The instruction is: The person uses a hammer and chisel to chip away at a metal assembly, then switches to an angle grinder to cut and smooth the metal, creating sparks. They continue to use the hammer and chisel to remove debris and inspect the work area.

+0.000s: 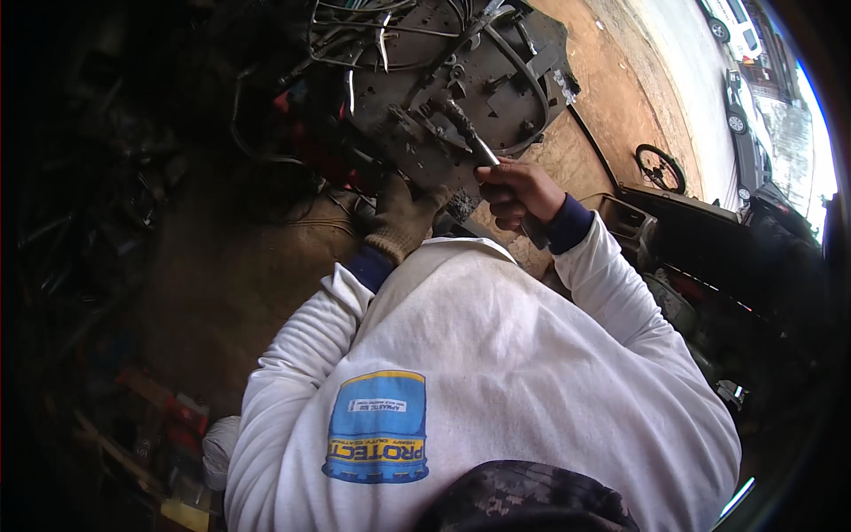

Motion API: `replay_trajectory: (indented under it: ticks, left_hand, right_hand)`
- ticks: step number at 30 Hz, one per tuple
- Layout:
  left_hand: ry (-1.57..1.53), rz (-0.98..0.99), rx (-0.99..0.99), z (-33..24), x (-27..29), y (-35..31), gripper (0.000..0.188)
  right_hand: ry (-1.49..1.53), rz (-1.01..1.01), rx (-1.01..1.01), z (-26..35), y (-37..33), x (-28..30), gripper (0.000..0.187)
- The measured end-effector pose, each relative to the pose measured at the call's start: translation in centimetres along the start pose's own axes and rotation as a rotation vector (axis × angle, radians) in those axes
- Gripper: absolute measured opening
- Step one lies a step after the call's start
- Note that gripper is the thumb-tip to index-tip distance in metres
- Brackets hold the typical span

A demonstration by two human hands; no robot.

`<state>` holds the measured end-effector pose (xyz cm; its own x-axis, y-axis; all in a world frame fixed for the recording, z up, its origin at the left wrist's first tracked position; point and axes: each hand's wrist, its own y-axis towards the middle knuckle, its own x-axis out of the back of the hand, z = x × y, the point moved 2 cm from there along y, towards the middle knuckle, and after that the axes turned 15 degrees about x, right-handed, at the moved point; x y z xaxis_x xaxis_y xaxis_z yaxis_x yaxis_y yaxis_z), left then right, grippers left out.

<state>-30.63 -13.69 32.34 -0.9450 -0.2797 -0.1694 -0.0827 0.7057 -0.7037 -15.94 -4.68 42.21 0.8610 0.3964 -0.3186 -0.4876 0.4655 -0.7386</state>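
While your bare right hand wraps firmly round a shiny-shafted tool, its dark far end lies across the dark metal assembly in front of you. You cannot tell from this view whether that end touches the metal or hangs just above it. Your gloved left hand is at the near edge of the assembly, left of the tool; its fingertips are lost in shadow, so whether it grips or merely rests there is unclear. The assembly lies ahead of your chest, with a curved hose along its right side and a tangle of thin tubes at its upper left.

You seem to be in the middle of working the tool against the assembly. The next move probably calls for a sure seat for the tool's end, a steady left hand and fingers kept clear.
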Motion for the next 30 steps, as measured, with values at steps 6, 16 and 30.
replay_trajectory:
  ticks: [6,16,30]
  left_hand:
    - [0.209,-0.118,-0.013,2.5,0.3,2.0,0.024]
    - [-0.005,-0.013,-0.015,1.3,0.1,1.4,0.025]
    - [0.167,-0.113,-0.012,3.2,0.4,2.5,0.027]
  right_hand:
    - [0.56,0.093,0.04,-1.0,1.8,2.0,0.018]
    - [0.268,-0.09,0.006,-0.4,0.8,1.2,0.024]
    - [0.433,0.1,0.008,-1.0,1.4,2.1,0.021]
